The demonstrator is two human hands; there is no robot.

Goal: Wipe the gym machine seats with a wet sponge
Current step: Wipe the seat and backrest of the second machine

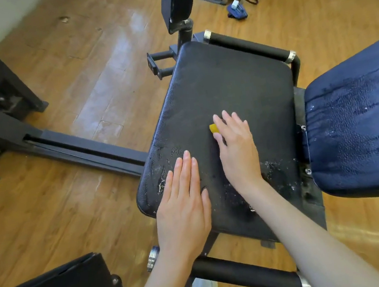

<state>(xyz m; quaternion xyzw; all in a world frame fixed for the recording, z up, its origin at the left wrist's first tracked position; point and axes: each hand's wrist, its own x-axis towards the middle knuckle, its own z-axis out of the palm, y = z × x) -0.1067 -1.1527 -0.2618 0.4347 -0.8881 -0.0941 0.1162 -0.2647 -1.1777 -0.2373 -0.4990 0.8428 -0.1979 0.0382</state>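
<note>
Wiping black seat (pixel 224 86), mid-step; backrest (pixel 357 122) alongside beaded with water.
Left hand (pixel 184 206) flat on near corner, fingers straight, holding nothing. Right hand (pixel 236 147) pressing yellow sponge (pixel 214 128) at mid-seat, fingers nearly straight over it. Best practice, probably: even pressure, overlapping strokes towards dry far half, cracked near edge treated gently.
</note>
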